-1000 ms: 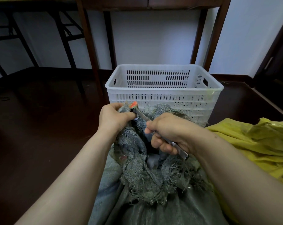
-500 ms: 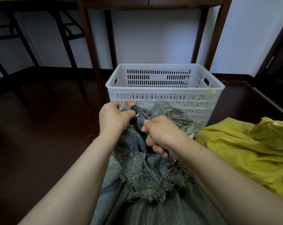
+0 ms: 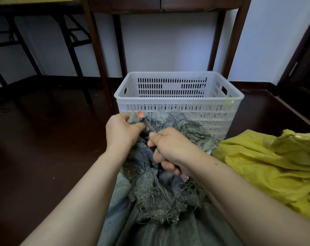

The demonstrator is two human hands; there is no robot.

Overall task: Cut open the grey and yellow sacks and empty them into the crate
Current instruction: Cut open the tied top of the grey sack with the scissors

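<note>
Over dark floor, left hand clutches the neck of a frayed grey woven sack; right hand grips a slim metal knife pointing forward-left.

The crate stands on the floor, before the table. The first sack lies just in front of the crate, and the second sack lies to its right.

Head cam, fwd-down, close.

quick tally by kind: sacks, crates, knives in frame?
sacks: 2, grey sack and yellow sack
crate: 1
knife: 1
total: 4
</note>
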